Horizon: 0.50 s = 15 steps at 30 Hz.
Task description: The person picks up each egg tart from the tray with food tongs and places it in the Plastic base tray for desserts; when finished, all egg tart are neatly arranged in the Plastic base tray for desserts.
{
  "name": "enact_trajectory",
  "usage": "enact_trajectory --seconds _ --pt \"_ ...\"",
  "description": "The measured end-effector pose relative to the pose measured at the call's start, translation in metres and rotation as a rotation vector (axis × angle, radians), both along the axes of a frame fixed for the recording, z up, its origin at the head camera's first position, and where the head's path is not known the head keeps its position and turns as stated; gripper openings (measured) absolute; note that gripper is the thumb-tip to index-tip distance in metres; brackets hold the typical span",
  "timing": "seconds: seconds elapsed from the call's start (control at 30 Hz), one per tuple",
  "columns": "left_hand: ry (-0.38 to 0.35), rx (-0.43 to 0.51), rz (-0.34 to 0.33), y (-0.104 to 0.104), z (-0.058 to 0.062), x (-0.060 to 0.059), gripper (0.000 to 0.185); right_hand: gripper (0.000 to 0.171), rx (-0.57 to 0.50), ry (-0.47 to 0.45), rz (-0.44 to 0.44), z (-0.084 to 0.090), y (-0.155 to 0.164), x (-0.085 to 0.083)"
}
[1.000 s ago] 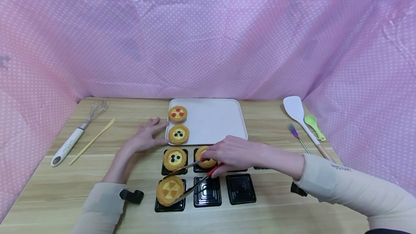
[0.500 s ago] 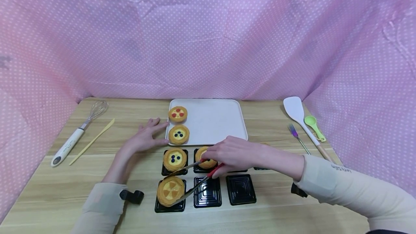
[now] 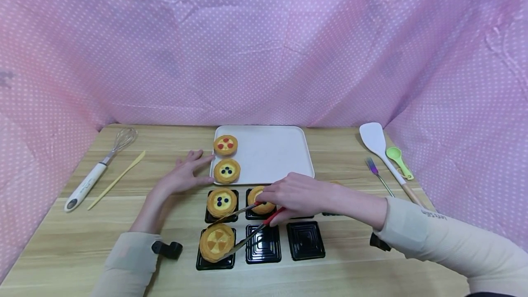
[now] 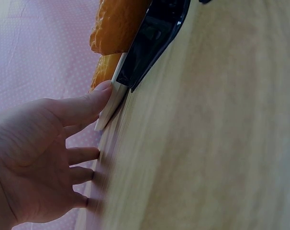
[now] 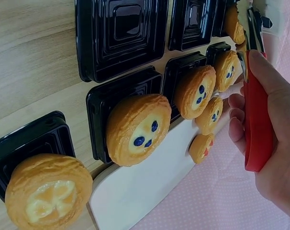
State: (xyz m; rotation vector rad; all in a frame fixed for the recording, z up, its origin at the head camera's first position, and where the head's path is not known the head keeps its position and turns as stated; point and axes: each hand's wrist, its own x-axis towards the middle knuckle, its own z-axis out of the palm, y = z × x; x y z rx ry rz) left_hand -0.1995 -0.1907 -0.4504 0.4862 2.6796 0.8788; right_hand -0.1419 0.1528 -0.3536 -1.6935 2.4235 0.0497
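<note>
My right hand (image 3: 294, 194) grips red-handled metal tongs (image 3: 247, 235), also seen as tongs (image 5: 255, 115) in the right wrist view. Their two arms straddle a tart with orange segments (image 3: 216, 241) in the front-left black cup (image 3: 216, 262); I cannot tell whether they touch it. My left hand (image 3: 181, 175) lies flat on the table with its fingers spread. Its thumb (image 4: 83, 105) touches the left edge of the white tray (image 3: 272, 152). On the tray sit a red-dotted tart (image 3: 225, 145) and a blueberry tart (image 3: 227, 170). Another blueberry tart (image 3: 222, 201) fills a back-row cup.
Two empty black cups (image 3: 264, 243) (image 3: 306, 239) stand in the front row. More filled cups (image 5: 138, 129) (image 5: 49, 191) lie under my right arm. A whisk (image 3: 99, 168) and a yellow knife (image 3: 117, 178) lie left. A white spatula (image 3: 381, 150), fork (image 3: 377, 173) and green spoon (image 3: 398, 159) lie right.
</note>
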Motion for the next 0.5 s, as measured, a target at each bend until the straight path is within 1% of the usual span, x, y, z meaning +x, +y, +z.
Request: enact_trajectory --seconds 0.2,0.5 --pt "0.003 0.002 0.0 -0.0001 0.0 0.0001 0.081 0.053 -0.017 -0.01 0.0 0.0012 -0.0009 0.0019" --pt "0.005 -0.004 -0.002 -0.0007 -0.0007 -0.0008 0.081 0.053 -0.029 0.026 0.03 -0.0036 -0.0008 0.0022"
